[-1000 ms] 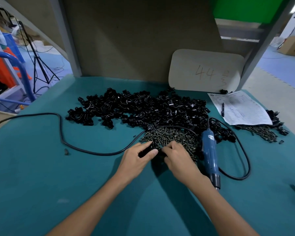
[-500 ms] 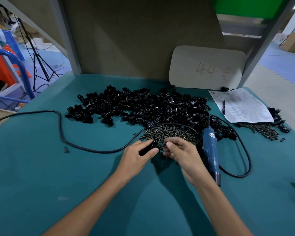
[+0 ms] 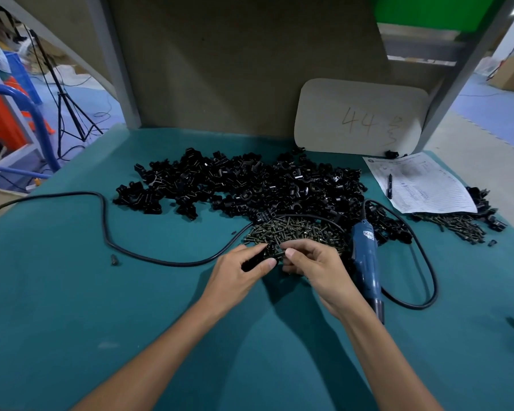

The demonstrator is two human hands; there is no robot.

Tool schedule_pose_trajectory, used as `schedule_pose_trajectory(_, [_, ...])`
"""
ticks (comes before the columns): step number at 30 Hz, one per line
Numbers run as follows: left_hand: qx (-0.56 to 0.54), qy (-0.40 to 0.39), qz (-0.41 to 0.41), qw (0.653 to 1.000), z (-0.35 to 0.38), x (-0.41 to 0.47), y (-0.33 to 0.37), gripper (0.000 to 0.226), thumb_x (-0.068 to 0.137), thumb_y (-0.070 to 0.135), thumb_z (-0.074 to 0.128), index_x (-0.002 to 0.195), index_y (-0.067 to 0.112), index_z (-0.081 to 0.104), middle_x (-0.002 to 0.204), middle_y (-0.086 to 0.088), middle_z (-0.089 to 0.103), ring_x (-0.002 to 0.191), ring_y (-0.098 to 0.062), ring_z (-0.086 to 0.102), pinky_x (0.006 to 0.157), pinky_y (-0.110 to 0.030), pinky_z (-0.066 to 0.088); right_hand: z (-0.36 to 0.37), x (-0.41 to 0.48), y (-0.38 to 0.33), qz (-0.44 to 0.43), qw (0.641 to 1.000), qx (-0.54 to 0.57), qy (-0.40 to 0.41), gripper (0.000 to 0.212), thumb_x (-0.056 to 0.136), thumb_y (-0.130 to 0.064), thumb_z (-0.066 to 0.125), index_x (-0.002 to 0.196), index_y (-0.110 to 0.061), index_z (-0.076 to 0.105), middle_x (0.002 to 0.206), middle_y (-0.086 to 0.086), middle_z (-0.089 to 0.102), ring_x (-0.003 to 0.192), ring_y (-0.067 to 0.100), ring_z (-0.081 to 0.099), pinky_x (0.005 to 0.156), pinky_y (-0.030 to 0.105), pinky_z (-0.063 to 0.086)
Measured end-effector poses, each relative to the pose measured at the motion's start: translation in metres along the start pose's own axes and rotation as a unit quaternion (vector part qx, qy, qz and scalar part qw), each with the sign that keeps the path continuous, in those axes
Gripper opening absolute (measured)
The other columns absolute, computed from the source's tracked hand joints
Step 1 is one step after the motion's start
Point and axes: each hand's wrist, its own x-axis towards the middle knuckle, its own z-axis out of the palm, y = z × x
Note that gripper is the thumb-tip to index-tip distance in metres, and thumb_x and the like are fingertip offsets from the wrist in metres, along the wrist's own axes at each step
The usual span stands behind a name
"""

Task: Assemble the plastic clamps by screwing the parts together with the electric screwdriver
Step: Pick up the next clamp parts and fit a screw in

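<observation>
My left hand [image 3: 240, 271] grips a black plastic clamp part [image 3: 257, 258] between thumb and fingers at the near edge of a pile of dark screws [image 3: 297, 231]. My right hand [image 3: 313, 266] is right beside it, thumb and forefinger pinching a screw [image 3: 279, 254] at the clamp part. The blue electric screwdriver [image 3: 365, 262] lies on the table just right of my right hand, tip toward me. A big heap of black clamp parts [image 3: 244, 185] spreads behind the screws.
The screwdriver's black cable [image 3: 107, 229] loops across the green table [image 3: 101, 307] to the left and curls on the right. A paper sheet with a pen [image 3: 422, 185], more screws [image 3: 460, 225] and a beige board [image 3: 359, 117] are at the right back.
My right hand has lifted from the screw pile and turned, bringing a screw to the clamp part in my left hand. The left hand stayed nearly in place.
</observation>
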Motion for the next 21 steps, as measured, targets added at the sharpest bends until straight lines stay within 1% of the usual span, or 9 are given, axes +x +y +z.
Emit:
schedule_pose_trajectory(2, [-0.002, 0.0, 0.001, 1.0, 0.0, 0.0, 0.0, 0.05, 0.088, 0.051, 0.069, 0.131, 0.026, 0.067, 0.093, 0.013, 0.062, 0.081, 0.004, 0.058, 0.069, -0.012, 0.04, -0.001, 0.002, 0.001, 0.002, 1.0, 0.002, -0.01, 0.015, 0.098, -0.004, 0.065, 0.104, -0.011, 0.077, 0.085, 0.004, 0.076, 0.082, 0.017, 0.073, 0.075, 0.023, 0.057])
schedule_pose_trajectory(5, [-0.004, -0.002, 0.005, 1.0, 0.0, -0.001, 0.0, 0.051, 0.087, 0.053, 0.069, 0.131, 0.026, 0.067, 0.092, 0.011, 0.062, 0.078, 0.001, 0.058, 0.066, -0.013, 0.041, 0.0, 0.004, 0.003, 0.017, 1.0, -0.013, -0.01, 0.012, 0.097, -0.004, 0.067, 0.105, -0.009, 0.074, 0.083, 0.003, 0.076, 0.081, 0.014, 0.073, 0.074, 0.024, 0.058])
schedule_pose_trajectory(10, [0.004, 0.003, 0.015, 1.0, 0.001, -0.002, 0.0, 0.054, 0.086, 0.055, 0.068, 0.132, 0.027, 0.065, 0.091, 0.014, 0.06, 0.077, 0.003, 0.057, 0.064, -0.012, 0.041, 0.0, 0.009, 0.005, 0.028, 0.998, -0.053, -0.004, 0.006, 0.096, -0.014, 0.07, 0.095, -0.01, 0.074, 0.076, 0.0, 0.074, 0.072, 0.011, 0.069, 0.066, 0.023, 0.056])
schedule_pose_trajectory(11, [0.002, 0.004, 0.014, 1.0, 0.001, -0.001, 0.0, 0.054, 0.086, 0.055, 0.068, 0.132, 0.027, 0.065, 0.091, 0.015, 0.06, 0.078, 0.003, 0.057, 0.064, -0.011, 0.041, 0.001, 0.009, 0.005, 0.027, 0.997, -0.077, 0.0, 0.009, 0.097, -0.019, 0.07, 0.092, -0.012, 0.074, 0.075, -0.001, 0.073, 0.071, 0.011, 0.067, 0.064, 0.023, 0.055])
schedule_pose_trajectory(13, [-0.001, 0.004, 0.011, 1.0, 0.001, -0.001, -0.001, 0.053, 0.086, 0.054, 0.069, 0.132, 0.028, 0.066, 0.091, 0.015, 0.061, 0.078, 0.004, 0.057, 0.064, -0.01, 0.04, 0.004, 0.009, 0.005, 0.008, 0.984, -0.179, 0.012, 0.015, 0.098, -0.03, 0.068, 0.086, -0.02, 0.071, 0.073, -0.005, 0.071, 0.069, 0.009, 0.066, 0.061, 0.025, 0.054])
schedule_pose_trajectory(15, [-0.003, 0.004, 0.01, 1.0, 0.001, -0.001, -0.002, 0.051, 0.087, 0.051, 0.07, 0.132, 0.027, 0.066, 0.091, 0.016, 0.06, 0.08, 0.006, 0.057, 0.066, -0.009, 0.04, 0.004, 0.008, 0.003, -0.034, 0.956, -0.29, 0.015, 0.018, 0.099, -0.037, 0.064, 0.083, -0.029, 0.067, 0.073, -0.009, 0.07, 0.072, 0.006, 0.066, 0.066, 0.029, 0.057])
schedule_pose_trajectory(16, [-0.002, 0.006, 0.01, 1.0, 0.001, 0.0, -0.002, 0.051, 0.088, 0.051, 0.07, 0.132, 0.027, 0.066, 0.092, 0.017, 0.06, 0.082, 0.007, 0.057, 0.068, -0.009, 0.04, 0.004, 0.007, 0.001, -0.053, 0.946, -0.319, 0.007, 0.016, 0.1, -0.037, 0.062, 0.085, -0.032, 0.066, 0.075, -0.011, 0.069, 0.075, 0.006, 0.066, 0.071, 0.031, 0.058])
schedule_pose_trajectory(19, [0.004, 0.01, 0.012, 1.0, 0.001, -0.001, -0.002, 0.054, 0.088, 0.054, 0.067, 0.133, 0.026, 0.066, 0.096, 0.019, 0.061, 0.087, 0.007, 0.057, 0.072, -0.009, 0.039, 0.0, 0.007, -0.005, -0.064, 0.936, -0.345, -0.029, 0.009, 0.102, -0.032, 0.06, 0.095, -0.032, 0.065, 0.083, -0.014, 0.068, 0.084, 0.004, 0.066, 0.081, 0.034, 0.058])
schedule_pose_trajectory(21, [0.005, 0.007, 0.014, 1.0, 0.001, -0.001, -0.002, 0.053, 0.087, 0.054, 0.067, 0.132, 0.027, 0.065, 0.094, 0.016, 0.061, 0.085, 0.004, 0.058, 0.07, -0.01, 0.04, 0.0, 0.007, -0.007, -0.058, 0.929, -0.363, -0.043, 0.016, 0.104, -0.035, 0.055, 0.095, -0.026, 0.065, 0.084, -0.009, 0.068, 0.084, 0.011, 0.066, 0.08, 0.039, 0.057])
